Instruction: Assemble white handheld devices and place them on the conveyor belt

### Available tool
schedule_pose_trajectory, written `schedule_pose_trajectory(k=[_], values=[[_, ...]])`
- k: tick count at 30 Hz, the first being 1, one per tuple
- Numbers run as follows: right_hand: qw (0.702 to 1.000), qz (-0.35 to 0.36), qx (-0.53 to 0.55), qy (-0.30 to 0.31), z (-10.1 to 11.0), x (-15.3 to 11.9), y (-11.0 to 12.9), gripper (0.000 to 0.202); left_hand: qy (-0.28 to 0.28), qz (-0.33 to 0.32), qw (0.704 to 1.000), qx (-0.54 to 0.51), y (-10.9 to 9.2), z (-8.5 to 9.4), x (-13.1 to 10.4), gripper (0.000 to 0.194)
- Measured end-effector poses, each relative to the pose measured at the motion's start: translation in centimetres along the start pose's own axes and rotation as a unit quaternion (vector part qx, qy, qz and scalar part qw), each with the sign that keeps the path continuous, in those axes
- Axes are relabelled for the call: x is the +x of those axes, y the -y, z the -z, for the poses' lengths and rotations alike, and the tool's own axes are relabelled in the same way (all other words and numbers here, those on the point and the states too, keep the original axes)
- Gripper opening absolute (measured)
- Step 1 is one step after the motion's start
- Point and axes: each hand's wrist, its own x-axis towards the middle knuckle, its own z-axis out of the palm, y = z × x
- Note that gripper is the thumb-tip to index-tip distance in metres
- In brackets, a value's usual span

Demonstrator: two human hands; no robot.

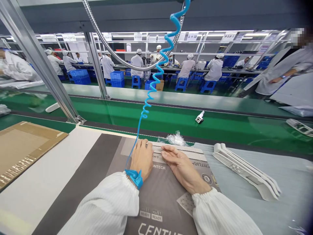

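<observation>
A large grey printed cardboard piece [168, 184] lies in front of me, with "CENTU…" lettering near its lower edge. My left hand [142, 158] rests palm down near its far edge, fingers close together and partly foreshortened. Around that wrist is a blue wrist strap [135, 178], joined to a coiled blue cord [156, 76] that rises to the overhead frame. To the right, my right hand [179, 164] is held on its side over the same printed piece, its fingers loosely bent and nothing visible in them. Both arms wear white sleeves.
White plastic parts [246, 171] lie on a pale foam sheet [276, 166] at right. Crumpled clear plastic [176, 138] sits beyond the cardboard. Brown cardboard [26, 150] is at left. A green conveyor [166, 119] carries a small white part [200, 117]. Several people work behind.
</observation>
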Motion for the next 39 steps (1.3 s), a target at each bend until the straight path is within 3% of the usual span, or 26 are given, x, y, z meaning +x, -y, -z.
schedule_pose_trajectory(k=[11,19,27,31,33,35,39], values=[[1.0,0.01,0.002,0.008,0.5,0.3,-0.3,0.033,-0.019,0.007,0.999,-0.042,0.0,-0.1,-0.1,0.017],[1.0,0.017,0.017,0.014,0.1,0.3,-0.2,0.037,-0.109,0.019,0.987,-0.116,0.1,-0.3,0.2,0.017],[0.999,0.022,0.033,-0.003,0.0,0.2,-0.5,0.039,-0.12,0.016,0.983,-0.135,0.4,-0.6,0.3,0.026],[0.999,0.003,-0.05,0.016,0.6,0.4,1.1,0.036,-0.134,0.024,0.981,-0.14,0.3,-0.4,0.4,0.023],[0.987,0.004,-0.153,0.043,1.3,1.5,3.2,0.033,-0.135,0.028,0.98,-0.145,0.1,-0.2,0.3,0.022],[0.958,0.038,-0.283,0.034,2.4,3.5,5.9,0.032,-0.132,0.036,0.979,-0.151,-0.1,0.0,0.3,0.022],[0.867,0.126,-0.471,-0.107,5.0,9.5,10.9,0.021,-0.121,0.051,0.979,-0.158,-0.3,0.2,0.1,0.022]])
